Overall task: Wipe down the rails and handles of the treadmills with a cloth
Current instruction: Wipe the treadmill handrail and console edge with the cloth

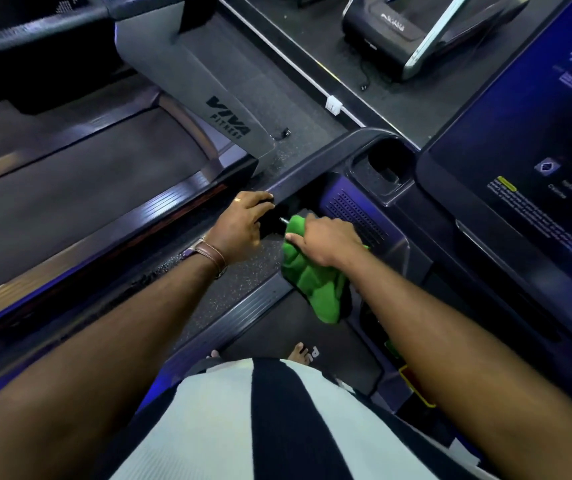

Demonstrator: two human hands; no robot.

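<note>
I stand on a treadmill and look down at its left side. My left hand grips the dark left handrail near its lower end, fingers wrapped over the top. My right hand is closed on a green cloth, pressing it around a short handle beside the rail. A small metal tip of that handle pokes out of the cloth. Most of the cloth hangs loose below my right wrist.
The console screen fills the right side, with a cup holder by the rail's top. A neighbouring treadmill with a grey upright marked VIVA FITNESS lies to the left. Another machine's base sits ahead on the floor.
</note>
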